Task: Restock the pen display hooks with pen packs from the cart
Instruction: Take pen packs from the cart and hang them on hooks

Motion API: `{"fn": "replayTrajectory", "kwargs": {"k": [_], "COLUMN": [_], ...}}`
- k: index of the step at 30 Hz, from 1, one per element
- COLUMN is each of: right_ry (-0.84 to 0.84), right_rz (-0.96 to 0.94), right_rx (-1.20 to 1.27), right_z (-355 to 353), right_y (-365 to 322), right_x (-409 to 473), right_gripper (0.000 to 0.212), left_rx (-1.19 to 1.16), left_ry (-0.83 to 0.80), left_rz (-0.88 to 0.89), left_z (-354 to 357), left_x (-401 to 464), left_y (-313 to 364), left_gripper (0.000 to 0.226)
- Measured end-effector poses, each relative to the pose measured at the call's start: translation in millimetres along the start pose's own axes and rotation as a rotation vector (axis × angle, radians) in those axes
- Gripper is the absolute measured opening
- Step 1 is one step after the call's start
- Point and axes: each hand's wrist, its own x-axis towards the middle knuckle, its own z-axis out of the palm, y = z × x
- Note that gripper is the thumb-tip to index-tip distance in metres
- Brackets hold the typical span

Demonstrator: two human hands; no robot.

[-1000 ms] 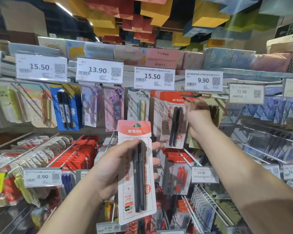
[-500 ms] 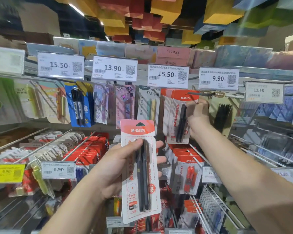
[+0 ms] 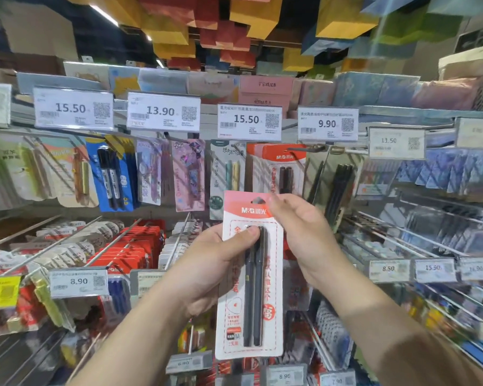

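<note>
The pen pack (image 3: 250,277) is held upright at the centre of the frame, below the matching red-headed packs (image 3: 280,168) hanging from a hook (image 3: 304,148) in the upper middle, under the 15.50 price tag (image 3: 248,121). The left hand (image 3: 207,271) grips the pack's left edge, thumb pressed across the two black pens on its front. The right hand (image 3: 304,232) pinches the top right of the card near the hang hole, fingers curled behind it. To hang the pack well, the person should probably let the right hand steer the top edge, keep the card square to the hook, line the hole up with the hook's tip, then slide it straight back until it sits against the packs already hanging. The left hand should ease its grip only once the hole has caught, so the pack cannot swing off or drop.
</note>
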Motion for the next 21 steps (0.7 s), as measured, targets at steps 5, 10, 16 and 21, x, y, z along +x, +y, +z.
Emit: {"fn": "replayTrajectory", "kwargs": {"k": [5, 10, 16, 21], "right_ry": [0.033, 0.097, 0.14, 0.248], "right_rz": [0.007, -0.051, -0.128, -0.159], "right_rx": [-0.009, -0.045, -0.008, 0.034], "right_z": [-23, -42, -45, -46], "right_y": [-9, -25, -39, -45], "right_x": [-1, 5, 23, 34], "right_gripper": [0.015, 0.011, 0.012, 0.02], "left_rx": [0.147, 0.347, 0.455, 0.495], "left_ry": [-0.035, 0.077, 0.077, 0.118], "left_rz": [0.068, 0.25, 0.341, 0.392], "left_z": [27, 40, 58, 72], "left_x": [6, 32, 57, 71], "left_y": [2, 24, 54, 63], "left_gripper": [0.022, 0.022, 0.013, 0.015]}}
